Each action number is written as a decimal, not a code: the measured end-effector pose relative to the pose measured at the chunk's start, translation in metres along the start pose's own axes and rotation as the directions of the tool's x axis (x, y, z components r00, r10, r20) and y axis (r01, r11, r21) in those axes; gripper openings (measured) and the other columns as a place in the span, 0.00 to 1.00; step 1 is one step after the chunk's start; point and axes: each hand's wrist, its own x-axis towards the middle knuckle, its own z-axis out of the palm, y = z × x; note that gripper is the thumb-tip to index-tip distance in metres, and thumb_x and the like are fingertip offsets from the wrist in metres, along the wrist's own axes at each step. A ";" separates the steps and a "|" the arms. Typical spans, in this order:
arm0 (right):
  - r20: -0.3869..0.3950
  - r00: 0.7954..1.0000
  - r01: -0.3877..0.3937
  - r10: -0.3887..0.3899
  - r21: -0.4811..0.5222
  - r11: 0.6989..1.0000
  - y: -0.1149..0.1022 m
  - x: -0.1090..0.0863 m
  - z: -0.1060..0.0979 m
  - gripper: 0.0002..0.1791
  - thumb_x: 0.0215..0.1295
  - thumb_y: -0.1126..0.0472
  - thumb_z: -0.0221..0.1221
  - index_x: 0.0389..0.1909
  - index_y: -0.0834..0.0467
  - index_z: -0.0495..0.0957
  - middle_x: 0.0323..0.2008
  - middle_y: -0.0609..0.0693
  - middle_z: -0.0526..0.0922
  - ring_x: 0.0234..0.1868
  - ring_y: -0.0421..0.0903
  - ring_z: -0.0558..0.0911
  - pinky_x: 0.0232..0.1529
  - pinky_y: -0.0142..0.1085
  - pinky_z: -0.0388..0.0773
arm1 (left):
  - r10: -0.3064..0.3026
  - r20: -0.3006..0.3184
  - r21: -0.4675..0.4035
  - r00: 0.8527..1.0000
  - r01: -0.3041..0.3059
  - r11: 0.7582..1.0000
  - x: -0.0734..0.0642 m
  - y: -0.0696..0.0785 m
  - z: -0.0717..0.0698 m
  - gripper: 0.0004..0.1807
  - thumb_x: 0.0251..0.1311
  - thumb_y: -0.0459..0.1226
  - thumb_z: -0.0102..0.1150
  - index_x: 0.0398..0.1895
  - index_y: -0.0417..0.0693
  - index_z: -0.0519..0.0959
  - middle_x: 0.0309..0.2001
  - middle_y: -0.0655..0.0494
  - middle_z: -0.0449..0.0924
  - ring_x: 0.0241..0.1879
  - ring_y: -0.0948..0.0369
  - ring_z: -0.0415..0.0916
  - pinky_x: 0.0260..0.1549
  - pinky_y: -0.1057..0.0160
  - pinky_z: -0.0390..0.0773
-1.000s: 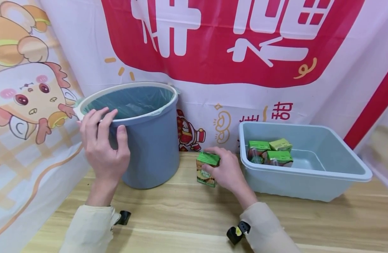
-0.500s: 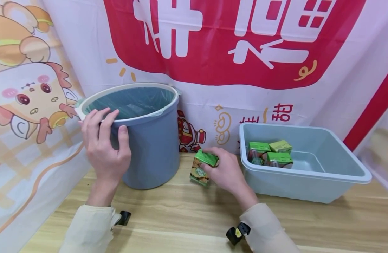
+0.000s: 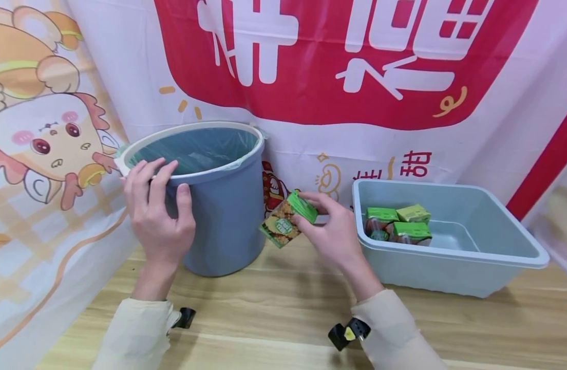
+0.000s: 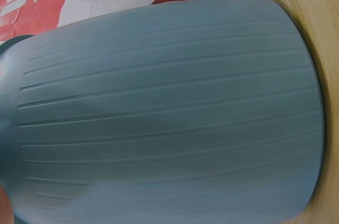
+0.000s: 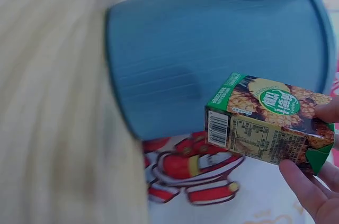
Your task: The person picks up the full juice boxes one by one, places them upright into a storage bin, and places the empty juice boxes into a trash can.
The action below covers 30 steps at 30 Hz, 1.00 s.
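Observation:
My right hand (image 3: pixel 334 234) pinches a green and brown juice box (image 3: pixel 283 222) near its green top. The box is tilted, held above the table in front of a blue-grey trash can (image 3: pixel 228 221). In the right wrist view, the juice box (image 5: pixel 265 123) shows a fruit picture and a barcode, with fingers and thumb at one end. My left hand (image 3: pixel 159 228) holds the trash can's near-left rim, fingers over the edge and thumb outside. The can's ribbed wall (image 4: pixel 169 102) fills most of the left wrist view.
A light blue plastic tub (image 3: pixel 440 270) stands at the right, with several juice boxes (image 3: pixel 410 231) at its left end. A clear bag (image 3: pixel 195 154) lines the trash can. Printed cloth (image 3: pixel 306 103) hangs behind the wooden table (image 3: pixel 256 318).
My right hand has lifted the juice box off the table and tilted it, its bottom swinging left toward the trash can. The left hand stays at the rim.

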 end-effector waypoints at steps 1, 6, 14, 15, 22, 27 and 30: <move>-0.009 1.000 0.013 -0.013 0.012 1.000 -0.003 0.002 -0.002 0.24 0.67 0.55 0.72 0.64 0.46 0.83 0.55 0.51 0.90 0.56 0.47 0.88 0.50 0.45 0.88 | -0.001 -0.003 -0.003 1.000 0.001 1.000 0.000 0.000 0.000 0.25 0.71 0.50 0.53 0.62 0.46 0.84 0.66 0.41 0.81 0.74 0.43 0.69 0.83 0.38 0.48; -0.060 0.997 0.061 -0.055 0.105 0.993 -0.021 0.013 -0.013 0.23 0.68 0.56 0.71 0.64 0.47 0.83 0.53 0.51 0.91 0.55 0.47 0.88 0.55 0.45 0.84 | -0.003 0.002 -0.001 1.000 0.003 1.000 0.000 0.000 0.001 0.26 0.71 0.50 0.53 0.63 0.46 0.84 0.66 0.42 0.81 0.74 0.44 0.69 0.84 0.40 0.48; -0.119 0.989 0.114 -0.087 0.247 0.962 -0.046 0.034 -0.036 0.23 0.70 0.56 0.69 0.66 0.47 0.82 0.53 0.50 0.90 0.49 0.45 0.85 0.39 0.33 0.85 | -0.009 0.005 -0.008 1.000 0.009 1.000 0.000 0.000 0.002 0.26 0.71 0.50 0.53 0.63 0.47 0.83 0.67 0.42 0.80 0.75 0.44 0.68 0.84 0.39 0.48; -0.128 0.988 0.121 -0.089 0.261 0.958 -0.049 0.036 -0.039 0.23 0.71 0.56 0.69 0.66 0.47 0.82 0.53 0.50 0.90 0.49 0.45 0.85 0.40 0.32 0.86 | -0.008 0.005 -0.009 1.000 0.008 1.000 0.000 0.000 0.002 0.26 0.71 0.50 0.53 0.63 0.47 0.83 0.67 0.42 0.80 0.75 0.44 0.68 0.84 0.39 0.48; -0.168 0.982 0.148 -0.091 0.366 0.919 -0.069 0.045 -0.046 0.23 0.71 0.56 0.68 0.66 0.48 0.81 0.55 0.53 0.89 0.50 0.47 0.88 0.48 0.34 0.89 | -0.015 0.002 -0.013 1.000 0.015 1.000 0.000 -0.001 0.001 0.26 0.70 0.50 0.53 0.63 0.46 0.83 0.67 0.42 0.80 0.75 0.44 0.68 0.84 0.40 0.48; -0.208 0.972 0.186 -0.108 0.404 0.896 -0.084 0.051 -0.044 0.23 0.72 0.57 0.67 0.67 0.51 0.80 0.56 0.54 0.88 0.52 0.48 0.88 0.51 0.37 0.89 | -0.015 0.008 -0.008 1.000 0.015 1.000 -0.001 -0.001 0.001 0.26 0.71 0.50 0.53 0.63 0.47 0.83 0.67 0.43 0.80 0.75 0.45 0.68 0.83 0.39 0.48; -0.232 0.963 0.222 -0.136 0.397 0.891 -0.090 0.054 -0.038 0.24 0.72 0.57 0.67 0.68 0.52 0.79 0.56 0.53 0.87 0.52 0.46 0.88 0.51 0.38 0.89 | -0.015 0.009 -0.011 1.000 0.016 1.000 -0.001 -0.001 0.001 0.26 0.71 0.50 0.53 0.63 0.47 0.83 0.67 0.43 0.80 0.75 0.45 0.68 0.83 0.38 0.48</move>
